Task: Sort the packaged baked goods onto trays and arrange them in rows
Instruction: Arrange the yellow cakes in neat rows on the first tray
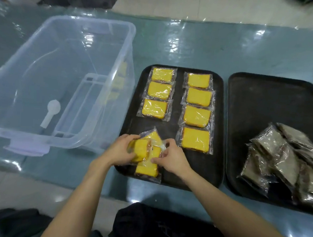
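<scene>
Table [220, 54]: wide, with a blue-green top that runs from side to side.
Sheet [176, 44]: clear and shiny, spread over the table top, with bright spots of light on it.
Box [94, 20]: big, clear plastic, open at the top, on the left of the table, turned a bit.
Left tray [178, 101]: black, round corners, flat on the table just right of the box.
Right tray [262, 106]: black, same kind, just beside the left tray with a thin gap between them; its right side runs out of view.
</scene>
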The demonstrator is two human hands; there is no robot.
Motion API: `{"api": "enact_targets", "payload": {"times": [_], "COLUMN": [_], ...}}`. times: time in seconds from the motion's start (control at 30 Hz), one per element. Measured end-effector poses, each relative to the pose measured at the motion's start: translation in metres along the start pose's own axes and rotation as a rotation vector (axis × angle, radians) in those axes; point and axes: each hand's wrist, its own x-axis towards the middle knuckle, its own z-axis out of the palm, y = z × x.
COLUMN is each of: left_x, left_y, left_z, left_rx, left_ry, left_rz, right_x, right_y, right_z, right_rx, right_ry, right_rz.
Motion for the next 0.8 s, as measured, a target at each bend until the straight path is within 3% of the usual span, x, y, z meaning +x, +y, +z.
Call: {"api": "enact_targets", "payload": {"times": [0.13, 0.27, 0.33, 0.43, 0.5, 0.6, 0.7, 0.8], "left_x": [0.006, 0.012, 0.015, 0.020, 0.026, 0.028, 0.026, 0.025], "left_y": [-0.003, 0.019, 0.030, 0.030, 0.030, 0.048, 0.077, 0.097], "left_z": [0.000, 0.000, -0.002, 0.002, 0.005, 0.000, -0.009, -0.011], "left_rx": [0.016, -0.136, -0.164, 0.014, 0.069, -0.286, -0.879, -0.989], "left_ry": [0.148, 0.395, 0.330, 0.132, 0.140, 0.249, 0.069, 0.072], "left_rz": [-0.014, 0.015, 0.079, 0.139, 0.114, 0.074, 0.014, 0.073], "right_x": [0.001, 0.004, 0.008, 0.010, 0.006, 0.002, 0.001, -0.002], "right_y": [-0.008, -0.009, -0.008, -0.011, -0.016, -0.019, -0.016, -0.011], "right_z": [-0.026, -0.064, -0.080, -0.099, -0.107, -0.109, -0.104, -0.103], "right_rx": [0.088, 0.174, 0.292, 0.513, 0.658, 0.790, 0.958, 0.959], "right_ry": [-0.052, 0.068, 0.121, 0.153, 0.148, 0.138, 0.107, 0.083], "right_rz": [0.038, 0.035, 0.051, 0.063, 0.038, 0.015, 0.021, 0.015]}}
